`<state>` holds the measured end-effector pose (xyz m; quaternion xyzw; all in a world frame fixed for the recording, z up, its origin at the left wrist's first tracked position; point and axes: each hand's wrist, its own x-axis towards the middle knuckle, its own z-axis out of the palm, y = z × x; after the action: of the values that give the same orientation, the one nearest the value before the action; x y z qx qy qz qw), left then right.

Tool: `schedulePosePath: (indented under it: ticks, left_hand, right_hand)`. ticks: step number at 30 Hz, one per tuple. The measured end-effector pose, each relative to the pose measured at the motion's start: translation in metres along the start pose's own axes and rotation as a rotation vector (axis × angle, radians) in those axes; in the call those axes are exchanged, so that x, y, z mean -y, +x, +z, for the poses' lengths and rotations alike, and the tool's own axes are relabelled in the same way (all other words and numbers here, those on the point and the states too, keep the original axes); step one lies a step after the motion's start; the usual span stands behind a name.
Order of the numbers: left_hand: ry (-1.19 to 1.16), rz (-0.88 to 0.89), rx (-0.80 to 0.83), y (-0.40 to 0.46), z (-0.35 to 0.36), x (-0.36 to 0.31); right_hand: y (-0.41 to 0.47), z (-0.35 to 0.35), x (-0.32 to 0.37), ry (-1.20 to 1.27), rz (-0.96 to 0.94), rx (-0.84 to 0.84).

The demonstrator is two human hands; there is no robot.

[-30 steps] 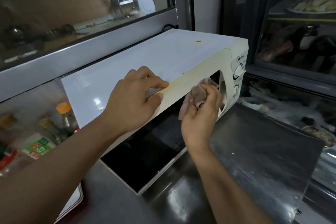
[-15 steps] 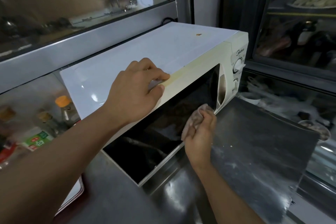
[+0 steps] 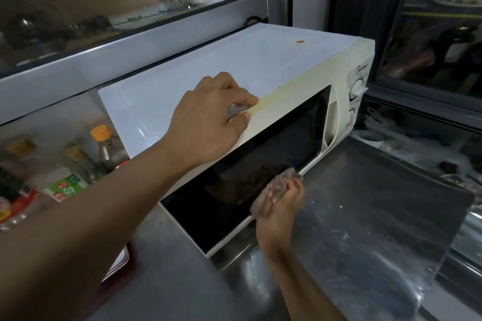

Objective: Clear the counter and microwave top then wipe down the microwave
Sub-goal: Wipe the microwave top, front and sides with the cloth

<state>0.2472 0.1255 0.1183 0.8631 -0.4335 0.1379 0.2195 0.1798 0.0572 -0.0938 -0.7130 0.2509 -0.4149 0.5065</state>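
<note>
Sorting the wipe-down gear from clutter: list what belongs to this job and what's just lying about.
In use:
- microwave, being wiped
- cloth, gripped by the right hand at the door's lower edge
- left hand, steadying the microwave's top front edge

Lying about:
- orange-capped bottle left of the microwave
- green-labelled container beside it
- small brown spot on the microwave top

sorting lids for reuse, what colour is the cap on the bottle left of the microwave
Orange, on the bottle cap beside the microwave, seen in the head view.
</note>
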Motion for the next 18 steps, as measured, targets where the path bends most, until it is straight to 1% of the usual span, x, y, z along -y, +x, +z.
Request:
schedulePosePath:
  ticks: [2,4,5,7,9,11,13,18]
  left_hand:
    - [0.003,0.006,0.002,0.0,0.0,0.0]
    - [-0.007,-0.002,0.006,-0.001,0.0,-0.001]
    - [-0.01,-0.006,0.011,-0.001,0.0,-0.001]
    - [-0.004,-0.014,0.019,0.0,-0.001,0.0]
    - [-0.001,-0.026,0.023,0.0,0.0,0.0]
    - [-0.001,-0.028,0.02,0.001,0.001,0.001]
    - [-0.006,-0.031,0.02,0.001,0.001,0.001]
    - [-0.012,-0.026,0.014,0.001,0.0,0.001]
  right_hand:
    - [-0.002,-0.005,-0.004,-0.023,0.102,0.01]
    - [0.003,-0.012,0.006,-0.044,0.13,0.017]
    - [0.008,-0.014,0.016,-0.038,0.092,0.019]
    - [0.02,-0.016,0.043,0.042,-0.05,0.008]
    - [0.032,-0.014,0.07,0.105,-0.176,-0.035]
    - [0.043,-0.014,0.09,0.123,-0.21,-0.09]
    - [0.039,-0.013,0.096,0.122,-0.216,-0.114]
    - [-0.028,0.004,0.095,0.142,-0.356,0.011]
